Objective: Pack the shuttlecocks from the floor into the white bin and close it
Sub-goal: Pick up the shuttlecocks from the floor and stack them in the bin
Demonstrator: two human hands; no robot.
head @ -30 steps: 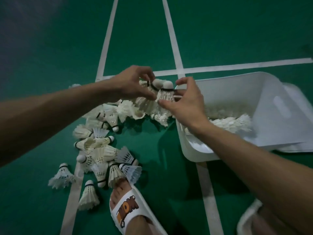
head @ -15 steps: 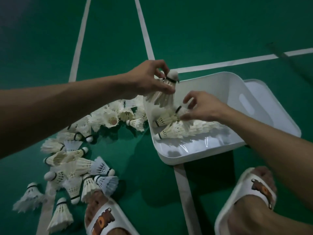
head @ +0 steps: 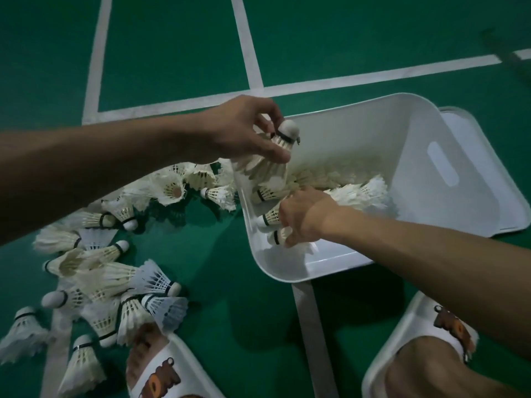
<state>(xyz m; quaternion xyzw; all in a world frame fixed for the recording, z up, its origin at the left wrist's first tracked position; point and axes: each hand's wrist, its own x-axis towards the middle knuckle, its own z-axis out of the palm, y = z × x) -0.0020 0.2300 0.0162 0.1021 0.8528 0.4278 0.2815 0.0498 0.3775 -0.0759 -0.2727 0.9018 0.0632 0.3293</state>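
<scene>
The white bin (head: 425, 179) stands open on the green floor with several shuttlecocks (head: 356, 193) lying inside. My left hand (head: 244, 130) holds a stack of shuttlecocks (head: 273, 159) upright, cork up, over the bin's left rim. My right hand (head: 304, 214) is down inside the bin, its fingers curled round a shuttlecock (head: 278, 235) near the front wall. Many loose shuttlecocks (head: 109, 271) lie scattered on the floor to the left of the bin. The white lid (head: 494, 173) lies flat under and behind the bin's right side.
My two feet in white slippers (head: 161, 369) (head: 425, 346) stand at the bottom, the left one touching the floor pile. White court lines (head: 247, 50) cross the green floor (head: 316, 33).
My right hand has gone deeper into the bin, down to the shuttlecocks near the front wall. My left hand has stayed over the left rim with its stack.
</scene>
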